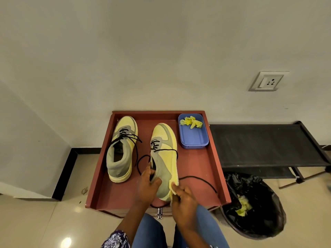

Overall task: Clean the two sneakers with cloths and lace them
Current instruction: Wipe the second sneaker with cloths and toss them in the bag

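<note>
Gripping the right sneaker [163, 158] heel, left hand [147, 185]; right hand [182, 196] pinching a cloth [173, 189] against its sole

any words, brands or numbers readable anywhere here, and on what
None can be read.
Left sneaker: a dark mark on the insole, too blurred to read.
Right sneaker: no visible logo text.
Blue tray: plain.
Wall socket: switch and pin holes only, no lettering.
</note>
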Available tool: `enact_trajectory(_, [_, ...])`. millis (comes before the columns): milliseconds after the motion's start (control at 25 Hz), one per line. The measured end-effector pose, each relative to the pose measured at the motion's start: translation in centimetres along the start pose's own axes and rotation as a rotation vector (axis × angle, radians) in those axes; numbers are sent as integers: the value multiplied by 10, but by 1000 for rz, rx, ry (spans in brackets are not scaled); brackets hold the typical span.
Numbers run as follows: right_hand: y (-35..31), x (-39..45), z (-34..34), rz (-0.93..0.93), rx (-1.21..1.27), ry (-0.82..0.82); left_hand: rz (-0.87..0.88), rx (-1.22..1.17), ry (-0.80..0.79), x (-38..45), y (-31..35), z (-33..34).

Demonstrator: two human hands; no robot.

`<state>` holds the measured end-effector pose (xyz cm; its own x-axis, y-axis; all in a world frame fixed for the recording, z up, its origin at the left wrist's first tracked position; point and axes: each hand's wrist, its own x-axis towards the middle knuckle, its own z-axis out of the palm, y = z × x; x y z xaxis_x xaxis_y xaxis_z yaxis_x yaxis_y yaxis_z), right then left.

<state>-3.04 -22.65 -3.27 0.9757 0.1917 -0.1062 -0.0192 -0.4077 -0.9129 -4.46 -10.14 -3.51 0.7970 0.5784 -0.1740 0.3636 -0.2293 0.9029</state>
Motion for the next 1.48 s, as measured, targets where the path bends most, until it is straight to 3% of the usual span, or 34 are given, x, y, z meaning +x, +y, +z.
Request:
enact_trajectory(240, [-23,50,6,-44,-197,-1,41,22,25,0,0,-4])
enact_trajectory(640, [-32,103,15,-43,-209,-21,34,21,-4,1,-7,-3])
enact_trajectory(880, [-14,44,14,-323,-168,3,42,6,13,0,-3,-5])
enact_trajectory(1280, [13,18,-3,-823,-492,-232,-55,-70,-28,4,-4,-8])
enact_trajectory(1480, [1,43,-4,-681,-501,-191,-36,-48,-67,4,-6,-9])
